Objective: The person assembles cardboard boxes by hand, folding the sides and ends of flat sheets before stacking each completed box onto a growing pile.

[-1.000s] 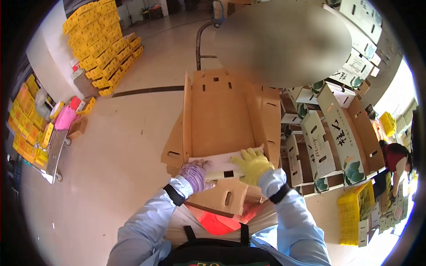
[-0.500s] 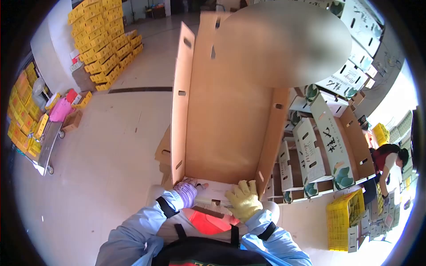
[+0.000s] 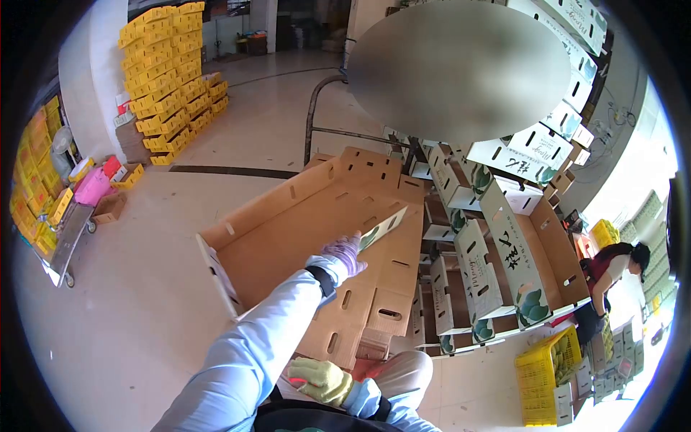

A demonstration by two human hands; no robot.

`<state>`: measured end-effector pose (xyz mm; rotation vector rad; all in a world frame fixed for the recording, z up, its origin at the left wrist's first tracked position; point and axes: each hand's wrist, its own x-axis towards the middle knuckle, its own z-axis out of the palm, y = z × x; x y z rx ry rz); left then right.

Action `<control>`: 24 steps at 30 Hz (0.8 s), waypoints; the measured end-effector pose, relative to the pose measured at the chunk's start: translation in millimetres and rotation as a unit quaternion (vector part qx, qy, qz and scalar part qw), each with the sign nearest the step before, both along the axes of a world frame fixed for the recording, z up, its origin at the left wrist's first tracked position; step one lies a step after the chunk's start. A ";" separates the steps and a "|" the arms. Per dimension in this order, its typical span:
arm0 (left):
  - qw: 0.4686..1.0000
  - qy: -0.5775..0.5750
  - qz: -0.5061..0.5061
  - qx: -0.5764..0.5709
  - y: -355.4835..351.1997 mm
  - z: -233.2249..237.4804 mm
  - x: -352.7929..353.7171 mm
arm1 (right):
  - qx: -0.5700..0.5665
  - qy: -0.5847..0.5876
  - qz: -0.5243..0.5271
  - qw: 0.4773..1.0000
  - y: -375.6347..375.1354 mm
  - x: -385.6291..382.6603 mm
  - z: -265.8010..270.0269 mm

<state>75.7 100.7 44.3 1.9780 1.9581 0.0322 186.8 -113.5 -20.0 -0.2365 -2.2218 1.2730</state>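
— Where is the cardboard box [image 3: 288, 237] lying?
— It is lying open and tilted just in front of the person, its hollow side facing up; its lower flaps are reaching down towards the lap.
— What is the left hand [image 3: 344, 253] doing?
— It is wearing a purple glove and reaching out across the box; its fingers are bunching together at the near end of a white flap [image 3: 383, 228] with green print; whether they are truly pinching it, I cannot tell.
— And the right hand [image 3: 322, 380]?
— It is resting low by the lap in a yellow glove; its fingers are lying loosely together, gripping nothing.
— And around them?
— Yellow boxes [image 3: 169, 65] are standing stacked far off on the left; printed cartons [image 3: 497, 245] are piling up on the right, near a yellow crate [image 3: 543, 378]; another person [image 3: 612, 270] is bending there.
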 end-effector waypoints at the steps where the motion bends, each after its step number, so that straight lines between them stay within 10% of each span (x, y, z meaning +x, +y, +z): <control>1: 0.999 -0.018 -0.022 0.043 -4.3 -10.0 7.4 | 0.009 -0.015 -0.034 0.999 -1.1 8.9 0.1; 10: 0.947 -0.123 -0.134 0.264 -79.9 -64.6 -21.7 | 0.151 -0.027 -0.515 0.843 37.0 146.9 34.6; 14: 0.946 0.062 -0.214 0.236 -128.1 -46.8 -88.0 | 0.242 -0.081 -0.550 0.795 84.5 170.5 74.9; 17: 0.924 -0.016 -0.226 0.307 -174.6 -45.8 -106.5 | 0.282 -0.211 -0.591 0.726 125.0 146.8 84.3; 24: 0.929 0.121 -0.265 0.228 -198.2 -64.6 -144.7 | 0.137 -0.317 -0.472 0.811 194.9 78.3 29.8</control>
